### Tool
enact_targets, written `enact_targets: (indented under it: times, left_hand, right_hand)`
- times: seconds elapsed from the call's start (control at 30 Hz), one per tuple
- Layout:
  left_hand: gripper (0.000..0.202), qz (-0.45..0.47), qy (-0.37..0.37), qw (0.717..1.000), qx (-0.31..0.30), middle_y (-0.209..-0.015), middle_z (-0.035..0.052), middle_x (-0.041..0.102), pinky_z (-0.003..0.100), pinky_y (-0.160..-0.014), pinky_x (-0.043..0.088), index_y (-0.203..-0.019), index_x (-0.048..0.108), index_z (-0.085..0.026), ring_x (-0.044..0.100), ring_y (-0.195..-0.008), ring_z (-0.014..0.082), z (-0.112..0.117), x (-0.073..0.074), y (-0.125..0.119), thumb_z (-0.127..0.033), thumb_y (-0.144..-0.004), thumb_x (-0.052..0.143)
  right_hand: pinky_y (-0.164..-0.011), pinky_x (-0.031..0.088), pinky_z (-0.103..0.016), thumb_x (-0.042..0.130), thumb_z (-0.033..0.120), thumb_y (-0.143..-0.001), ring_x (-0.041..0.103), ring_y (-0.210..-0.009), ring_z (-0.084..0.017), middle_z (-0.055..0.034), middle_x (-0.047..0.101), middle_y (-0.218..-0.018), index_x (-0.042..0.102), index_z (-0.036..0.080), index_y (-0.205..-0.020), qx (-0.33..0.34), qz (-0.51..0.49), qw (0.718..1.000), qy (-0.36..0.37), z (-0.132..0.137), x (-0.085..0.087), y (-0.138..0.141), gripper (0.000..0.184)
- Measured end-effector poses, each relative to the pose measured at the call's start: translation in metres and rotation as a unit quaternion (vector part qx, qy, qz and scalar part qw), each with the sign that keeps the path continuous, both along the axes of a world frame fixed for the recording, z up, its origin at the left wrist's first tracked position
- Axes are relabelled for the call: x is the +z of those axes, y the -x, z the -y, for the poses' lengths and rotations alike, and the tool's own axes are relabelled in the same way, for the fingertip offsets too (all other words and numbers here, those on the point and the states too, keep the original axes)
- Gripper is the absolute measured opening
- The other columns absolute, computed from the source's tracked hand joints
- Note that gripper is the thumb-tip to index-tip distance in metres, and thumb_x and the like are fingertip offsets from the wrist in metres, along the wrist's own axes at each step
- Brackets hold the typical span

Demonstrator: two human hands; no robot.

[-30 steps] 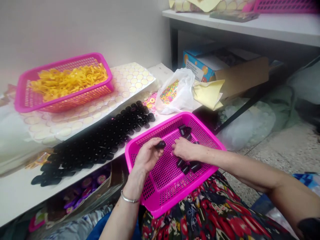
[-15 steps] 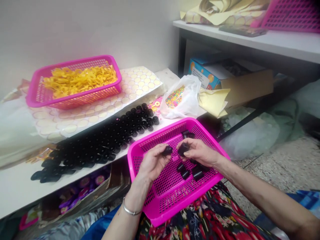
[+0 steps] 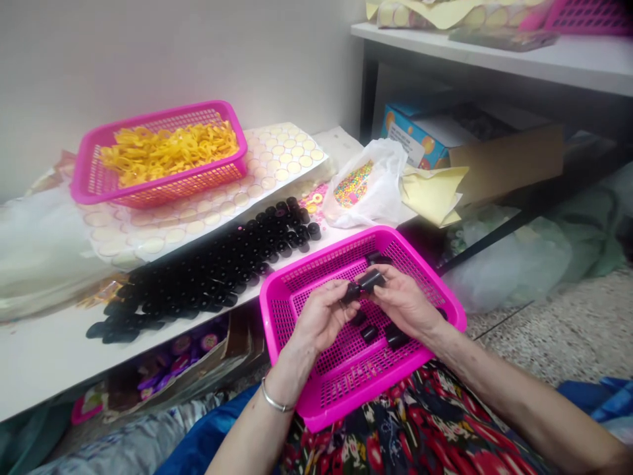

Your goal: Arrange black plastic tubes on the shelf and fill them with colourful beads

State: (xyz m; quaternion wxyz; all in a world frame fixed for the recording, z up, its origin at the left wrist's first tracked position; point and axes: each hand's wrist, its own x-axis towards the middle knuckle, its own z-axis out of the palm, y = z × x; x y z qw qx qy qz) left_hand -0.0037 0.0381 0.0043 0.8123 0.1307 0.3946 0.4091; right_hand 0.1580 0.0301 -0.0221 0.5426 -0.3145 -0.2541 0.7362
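Left hand (image 3: 324,315) pinching a black piece (image 3: 352,293), right hand (image 3: 403,300) clamped on a black cylinder (image 3: 370,281). Ends meet, or nearly. Both over pink basket (image 3: 309,397).

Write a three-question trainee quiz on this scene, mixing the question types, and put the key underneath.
1. True or false: the left hand holds nothing.

2. Which container holds the yellow pieces?
A) the white plastic bag
B) the pink basket on the printed sheet
C) the cardboard box

3. Fill in the blank: a silver-coloured ____ circles the left wrist.

Key:
1. False; it grips a black piece, and the right hand grips a black cylinder.
2. B
3. bangle
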Motion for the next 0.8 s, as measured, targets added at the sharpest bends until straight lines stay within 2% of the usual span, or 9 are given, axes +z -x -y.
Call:
enact_targets:
  times: [0.3, 0.43, 0.57, 0.7, 0.8]
  left_hand:
    - [0.009, -0.017, -0.02, 1.0, 0.003, -0.074, 0.0052, 0.063, 0.017, -0.053, 0.053, -0.078, 0.06, -0.008, 0.063, -0.055, 0.0096, 0.001, -0.002, -0.002, -0.01, -0.072, 0.066]
    - [0.015, -0.034, -0.026, 0.999, 0.009, -0.072, 0.0046, 0.063, 0.016, -0.051, 0.051, -0.078, 0.062, -0.007, 0.063, -0.055, 0.0098, 0.002, -0.003, -0.004, -0.013, -0.068, 0.071]
    - [0.023, -0.054, -0.043, 0.998, 0.0, -0.072, 0.0055, 0.064, 0.015, -0.051, 0.05, -0.085, 0.065, -0.006, 0.061, -0.054, 0.0079, 0.005, 0.0, -0.008, -0.02, -0.069, 0.073]
    - [0.028, -0.064, -0.103, 0.993, 0.017, -0.073, 0.0052, 0.064, 0.017, -0.055, 0.05, -0.087, 0.067, -0.007, 0.059, -0.058, 0.0084, 0.011, 0.003, -0.013, -0.031, -0.072, 0.071]
    - [0.029, -0.083, -0.14, 0.986, 0.028, -0.072, 0.0031, 0.063, 0.018, -0.054, 0.047, -0.089, 0.067, -0.009, 0.055, -0.055, 0.0063, 0.014, 0.002, -0.016, -0.032, -0.072, 0.07]
  right_hand:
    - [-0.093, 0.043, -0.036, 0.075, 0.019, -0.066, 0.062, -0.086, -0.014, -0.0002, 0.066, -0.091, 0.061, 0.022, -0.093, -0.039, 0.01, 0.999, -0.006, 0.001, 0.001, 0.004, 0.031]
    - [-0.087, 0.046, -0.032, 0.076, 0.02, -0.065, 0.062, -0.086, -0.014, 0.0, 0.067, -0.089, 0.063, 0.022, -0.094, -0.036, 0.043, 0.998, -0.009, 0.003, 0.001, 0.006, 0.032]
    - [-0.08, 0.049, -0.03, 0.077, 0.02, -0.065, 0.062, -0.084, -0.015, 0.0008, 0.068, -0.089, 0.065, 0.024, -0.097, -0.042, 0.121, 0.991, -0.038, 0.006, -0.005, 0.011, 0.034]
    - [-0.086, 0.049, -0.036, 0.073, 0.024, -0.07, 0.063, -0.092, -0.019, -0.0013, 0.068, -0.101, 0.066, 0.025, -0.104, -0.052, 0.246, 0.963, -0.098, 0.007, -0.013, 0.015, 0.034]
    - [-0.099, 0.042, -0.041, 0.067, 0.026, -0.075, 0.055, -0.111, -0.023, -0.0049, 0.062, -0.117, 0.064, 0.024, -0.112, -0.052, 0.357, 0.912, -0.194, 0.008, -0.012, 0.016, 0.037]
